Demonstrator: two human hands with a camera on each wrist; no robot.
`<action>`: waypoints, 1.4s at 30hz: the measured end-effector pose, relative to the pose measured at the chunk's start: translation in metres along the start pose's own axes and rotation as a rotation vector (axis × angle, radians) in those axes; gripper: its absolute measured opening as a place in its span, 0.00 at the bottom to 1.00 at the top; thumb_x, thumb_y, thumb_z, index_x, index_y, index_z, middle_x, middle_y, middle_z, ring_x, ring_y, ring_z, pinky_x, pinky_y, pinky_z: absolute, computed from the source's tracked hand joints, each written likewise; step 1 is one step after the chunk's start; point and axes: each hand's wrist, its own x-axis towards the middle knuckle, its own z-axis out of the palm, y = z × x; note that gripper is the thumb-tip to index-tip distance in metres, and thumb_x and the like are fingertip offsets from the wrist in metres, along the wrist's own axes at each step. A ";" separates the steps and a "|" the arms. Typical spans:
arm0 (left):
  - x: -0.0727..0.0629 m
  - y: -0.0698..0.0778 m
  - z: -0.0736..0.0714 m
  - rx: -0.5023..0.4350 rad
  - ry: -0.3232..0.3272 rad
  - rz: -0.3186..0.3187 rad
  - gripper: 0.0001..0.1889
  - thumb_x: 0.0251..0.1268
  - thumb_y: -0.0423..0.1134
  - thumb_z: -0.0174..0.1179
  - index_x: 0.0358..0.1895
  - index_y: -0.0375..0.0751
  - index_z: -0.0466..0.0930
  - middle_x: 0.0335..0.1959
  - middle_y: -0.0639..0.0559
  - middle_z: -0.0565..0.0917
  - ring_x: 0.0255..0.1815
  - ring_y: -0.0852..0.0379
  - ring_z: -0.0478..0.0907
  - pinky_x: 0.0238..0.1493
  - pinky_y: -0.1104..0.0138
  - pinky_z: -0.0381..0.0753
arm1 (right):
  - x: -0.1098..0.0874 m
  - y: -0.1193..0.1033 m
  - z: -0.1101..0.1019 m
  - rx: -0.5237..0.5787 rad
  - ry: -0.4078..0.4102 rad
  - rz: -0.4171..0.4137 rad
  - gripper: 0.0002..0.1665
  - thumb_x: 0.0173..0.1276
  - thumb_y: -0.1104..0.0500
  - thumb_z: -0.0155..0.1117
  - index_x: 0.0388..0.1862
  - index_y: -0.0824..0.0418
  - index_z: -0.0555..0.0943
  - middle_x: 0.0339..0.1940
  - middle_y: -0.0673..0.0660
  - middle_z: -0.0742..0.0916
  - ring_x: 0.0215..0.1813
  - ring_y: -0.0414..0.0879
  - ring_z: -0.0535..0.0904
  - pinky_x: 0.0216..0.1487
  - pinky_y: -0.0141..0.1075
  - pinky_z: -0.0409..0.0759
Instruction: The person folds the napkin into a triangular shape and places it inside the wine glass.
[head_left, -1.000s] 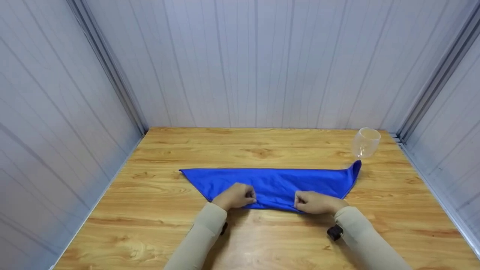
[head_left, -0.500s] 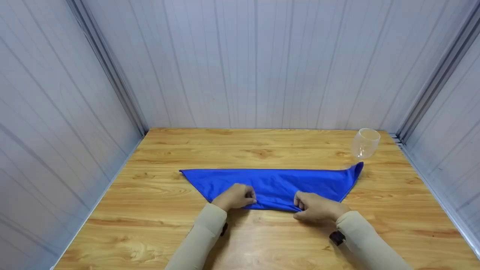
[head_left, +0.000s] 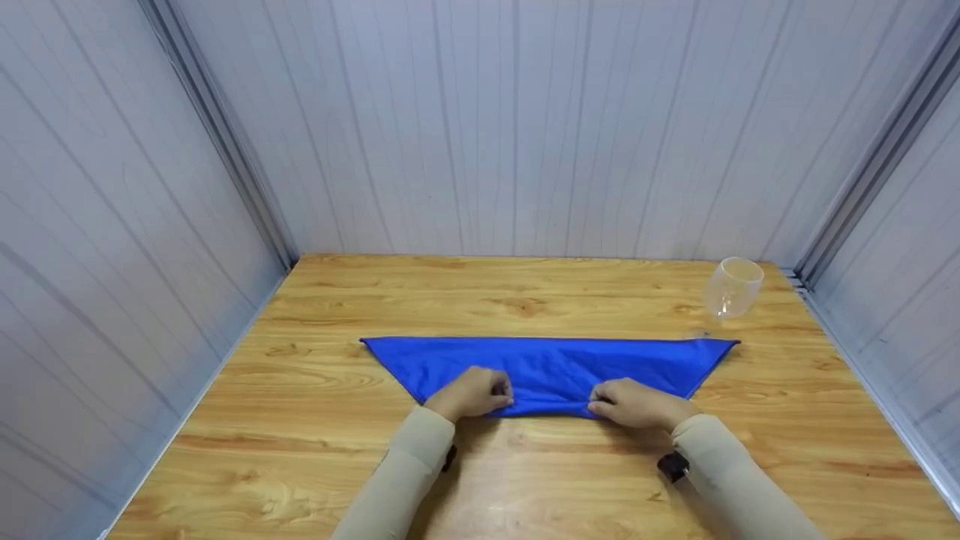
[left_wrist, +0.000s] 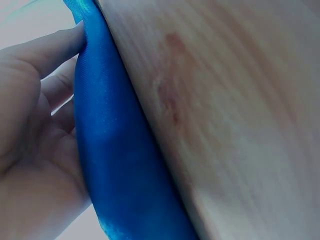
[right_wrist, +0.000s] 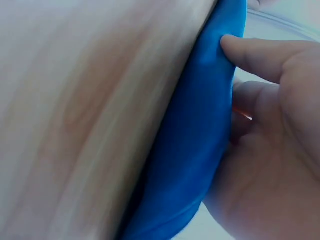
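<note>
A blue cloth (head_left: 555, 360), folded into a wide shape with pointed left and right ends, lies across the middle of the table. My left hand (head_left: 472, 391) pinches its near edge left of centre; in the left wrist view the thumb (left_wrist: 60, 47) presses on the blue fabric (left_wrist: 112, 140) while the other fingers go behind it. Farther right along that same edge, my right hand (head_left: 637, 405) pinches the cloth between thumb and curled fingers. The right wrist view shows the thumb tip on the fabric (right_wrist: 195, 115), with the fingertips hidden behind it.
A clear glass cup (head_left: 735, 289) stands at the back right, beyond the cloth's right end. The wooden table (head_left: 300, 450) meets pale panelled walls (head_left: 480, 127) at the back and sides.
My right hand loosened its fingers, then pinched the near edge again. The cloth's right corner, raised and curled before, now lies flat and reaches farther right. My left hand stayed in place.
</note>
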 end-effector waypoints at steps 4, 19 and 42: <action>-0.001 0.000 0.001 -0.012 0.005 -0.003 0.06 0.68 0.38 0.66 0.31 0.44 0.82 0.26 0.59 0.79 0.29 0.63 0.72 0.35 0.67 0.75 | 0.005 0.000 -0.003 -0.007 -0.034 0.014 0.13 0.79 0.57 0.53 0.34 0.56 0.81 0.29 0.43 0.79 0.36 0.40 0.73 0.43 0.44 0.74; -0.004 0.000 -0.001 -0.010 0.015 0.024 0.06 0.68 0.37 0.66 0.32 0.44 0.81 0.27 0.58 0.79 0.29 0.63 0.73 0.35 0.67 0.75 | 0.018 0.002 -0.011 0.100 -0.103 0.207 0.09 0.76 0.56 0.59 0.35 0.56 0.73 0.30 0.49 0.77 0.32 0.43 0.69 0.36 0.38 0.68; -0.002 0.004 -0.004 -0.006 -0.042 -0.019 0.06 0.69 0.36 0.65 0.32 0.45 0.80 0.27 0.59 0.77 0.30 0.63 0.71 0.35 0.67 0.74 | 0.018 -0.002 -0.003 -0.025 0.008 0.091 0.08 0.75 0.61 0.61 0.32 0.58 0.75 0.29 0.47 0.78 0.31 0.40 0.70 0.33 0.36 0.71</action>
